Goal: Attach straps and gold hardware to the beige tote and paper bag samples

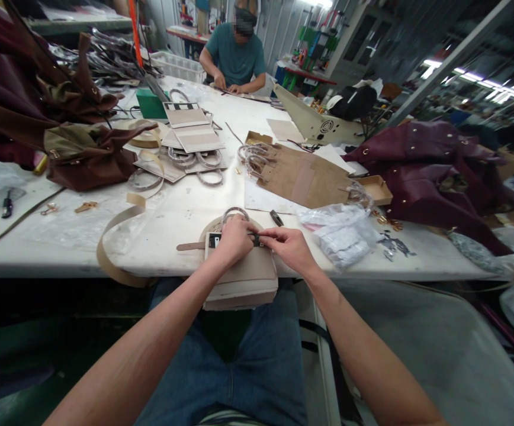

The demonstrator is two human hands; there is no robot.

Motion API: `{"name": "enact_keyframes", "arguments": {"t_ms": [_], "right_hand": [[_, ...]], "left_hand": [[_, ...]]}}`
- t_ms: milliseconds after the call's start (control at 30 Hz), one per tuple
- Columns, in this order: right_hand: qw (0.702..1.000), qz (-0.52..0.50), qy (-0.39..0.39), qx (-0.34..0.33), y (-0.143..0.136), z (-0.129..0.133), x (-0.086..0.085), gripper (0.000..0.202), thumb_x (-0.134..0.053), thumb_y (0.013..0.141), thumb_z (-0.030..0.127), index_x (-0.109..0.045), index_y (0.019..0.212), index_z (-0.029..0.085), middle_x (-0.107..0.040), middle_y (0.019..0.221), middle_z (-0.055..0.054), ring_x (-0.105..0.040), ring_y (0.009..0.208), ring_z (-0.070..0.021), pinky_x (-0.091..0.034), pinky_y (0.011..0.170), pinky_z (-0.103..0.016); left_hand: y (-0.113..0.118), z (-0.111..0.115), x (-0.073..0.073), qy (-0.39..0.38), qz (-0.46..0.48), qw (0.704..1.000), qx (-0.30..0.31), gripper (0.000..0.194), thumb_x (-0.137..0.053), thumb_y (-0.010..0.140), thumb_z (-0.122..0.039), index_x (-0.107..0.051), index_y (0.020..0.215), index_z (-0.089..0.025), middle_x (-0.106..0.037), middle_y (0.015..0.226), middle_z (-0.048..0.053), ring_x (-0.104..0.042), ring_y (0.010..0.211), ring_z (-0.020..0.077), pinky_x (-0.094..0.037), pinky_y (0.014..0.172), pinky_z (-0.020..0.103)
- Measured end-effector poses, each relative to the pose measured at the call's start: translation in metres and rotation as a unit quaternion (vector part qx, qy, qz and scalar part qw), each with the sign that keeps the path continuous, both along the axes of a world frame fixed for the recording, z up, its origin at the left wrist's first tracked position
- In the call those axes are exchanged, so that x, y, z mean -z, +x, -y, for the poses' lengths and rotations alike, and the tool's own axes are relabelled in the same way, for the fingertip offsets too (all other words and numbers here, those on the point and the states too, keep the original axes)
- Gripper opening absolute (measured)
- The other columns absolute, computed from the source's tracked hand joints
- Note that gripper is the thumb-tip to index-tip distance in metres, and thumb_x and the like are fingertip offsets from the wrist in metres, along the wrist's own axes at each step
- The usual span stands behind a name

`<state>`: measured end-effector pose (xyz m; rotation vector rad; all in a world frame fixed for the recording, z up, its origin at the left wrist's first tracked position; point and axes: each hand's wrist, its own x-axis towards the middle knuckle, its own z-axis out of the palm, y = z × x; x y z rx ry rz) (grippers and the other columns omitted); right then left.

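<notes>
Along the far left of the white table (234, 192), heaped maroon leather (3, 89). Lower down, a small black-handled tool (7, 204) lying on its own. Next, a slumped brown bag (90, 151), with gold-coloured metal pieces (86, 206) nearer the front edge, then a curled tan tape (110, 236) drooping to that edge. Further right, a green block (151, 103) behind stacked beige pieces with wrapped rings. At the front, a narrow brown tab (190, 247) jutting left from beside a beige panel (241, 278), itself partly on the table, partly overhanging the lap. Across the panel's upper part, the left hand (238, 239), fingers curled over a dark strip (256, 239); cannot tell whether gripping or only pressing. Opposite, across the table, a co-worker (237, 59) bent over work. From the right, the right hand (290, 248), thumb and finger pinching the strip's end. Beyond, stacked brown panels (305, 174), a clear plastic bag (346, 234) in front, and more maroon leather (430, 160) at far right.
</notes>
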<state>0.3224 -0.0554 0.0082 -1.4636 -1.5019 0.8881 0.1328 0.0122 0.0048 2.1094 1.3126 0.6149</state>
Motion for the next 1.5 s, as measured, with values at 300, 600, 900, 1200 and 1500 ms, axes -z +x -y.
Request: {"name": "enact_keyframes", "arguments": {"t_ms": [300, 600, 900, 1200, 1500], "right_hand": [[0.995, 0.075, 0.064, -0.034, -0.003, -0.007, -0.002, 0.020, -0.080, 0.096, 0.032, -0.089, 0.113, 0.027, -0.083, 0.106, -0.006, -0.075, 0.093, -0.0222, -0.057, 0.076, -0.035], [0.989, 0.108, 0.090, -0.040, -0.003, -0.004, 0.000, 0.015, -0.076, 0.099, 0.031, -0.089, 0.105, 0.026, -0.079, 0.099, -0.005, -0.072, 0.093, -0.0222, -0.056, 0.078, -0.036], [0.940, 0.303, 0.071, 0.137, 0.042, -0.050, 0.014, 0.026, -0.076, 0.096, 0.036, -0.080, 0.115, 0.018, -0.076, 0.116, -0.015, -0.070, 0.092, -0.0267, -0.058, 0.095, -0.046], [0.968, 0.191, 0.086, 0.136, 0.044, -0.074, 0.014, 0.028, -0.069, 0.100, 0.050, -0.058, 0.101, 0.025, -0.074, 0.091, -0.006, -0.068, 0.076, -0.0214, -0.056, 0.071, -0.034], [0.945, -0.271, 0.152, 0.103, -0.011, -0.025, -0.073, 0.066, -0.080, 0.095, 0.068, -0.038, 0.065, 0.026, -0.030, 0.049, 0.011, -0.024, 0.036, -0.0056, -0.020, 0.033, -0.023]], "left_hand": [[-0.002, 0.003, -0.001, 0.001, 0.006, 1.000, 0.002, 0.031, -0.071, 0.091, -0.017, -0.091, 0.114, -0.023, -0.074, 0.122, 0.016, -0.066, 0.120, 0.0363, -0.056, 0.109, 0.051], [-0.001, 0.003, 0.003, 0.009, 0.016, 1.000, -0.002, 0.032, -0.072, 0.089, -0.015, -0.093, 0.109, -0.028, -0.075, 0.118, 0.014, -0.068, 0.115, 0.0341, -0.057, 0.108, 0.049], [0.002, 0.001, 0.002, 0.011, -0.007, 1.000, -0.006, 0.030, -0.074, 0.086, -0.013, -0.092, 0.108, -0.024, -0.075, 0.119, 0.016, -0.067, 0.114, 0.0347, -0.057, 0.107, 0.049], [0.003, -0.001, -0.011, -0.005, -0.058, 0.998, -0.006, 0.028, -0.077, 0.085, -0.017, -0.092, 0.106, -0.028, -0.073, 0.118, 0.017, -0.063, 0.125, 0.0416, -0.055, 0.111, 0.054], [-0.001, -0.008, -0.021, -0.035, -0.068, 0.996, 0.050, 0.032, -0.071, 0.085, -0.013, -0.090, 0.106, -0.027, -0.080, 0.113, 0.011, -0.069, 0.116, 0.0321, -0.058, 0.104, 0.041]]}}
